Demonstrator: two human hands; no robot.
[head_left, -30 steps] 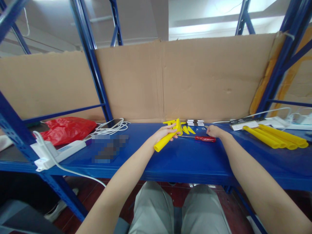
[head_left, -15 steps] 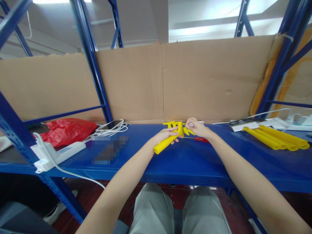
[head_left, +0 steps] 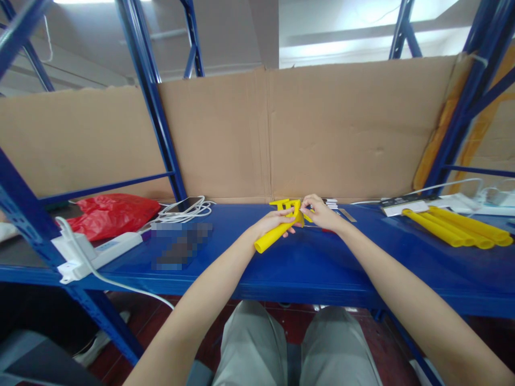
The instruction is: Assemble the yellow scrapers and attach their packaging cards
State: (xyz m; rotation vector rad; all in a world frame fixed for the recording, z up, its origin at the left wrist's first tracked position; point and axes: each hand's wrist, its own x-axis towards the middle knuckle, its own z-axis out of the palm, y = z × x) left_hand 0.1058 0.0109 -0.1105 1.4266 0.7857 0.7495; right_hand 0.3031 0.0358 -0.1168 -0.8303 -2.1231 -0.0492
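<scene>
My left hand (head_left: 277, 219) is wrapped round a yellow tube (head_left: 270, 239), whose open end points toward me. At the tube's far end is an angular yellow bracket-like piece (head_left: 298, 212). Thumb and fingers pinched, my right hand (head_left: 316, 210) is at the right side of that piece; whatever is between the fingertips is too small to tell. Behind the left hand lie more small yellow parts (head_left: 281, 203). A red handle (head_left: 328, 230), apparently a screwdriver's, lies mostly hidden beneath my right wrist.
Several yellow tubes (head_left: 454, 228) lie at the right beside a black-and-white box (head_left: 403, 206). On the left are a power strip (head_left: 116, 251), a white cable (head_left: 181, 212) and a red plastic bag (head_left: 115, 214). A cardboard sheet (head_left: 322, 134) stands behind the blue shelf (head_left: 306, 268).
My right hand has moved slightly left, up to the yellow piece, and now covers more of the small yellow parts and the red handle. My left hand holds the tube almost still.
</scene>
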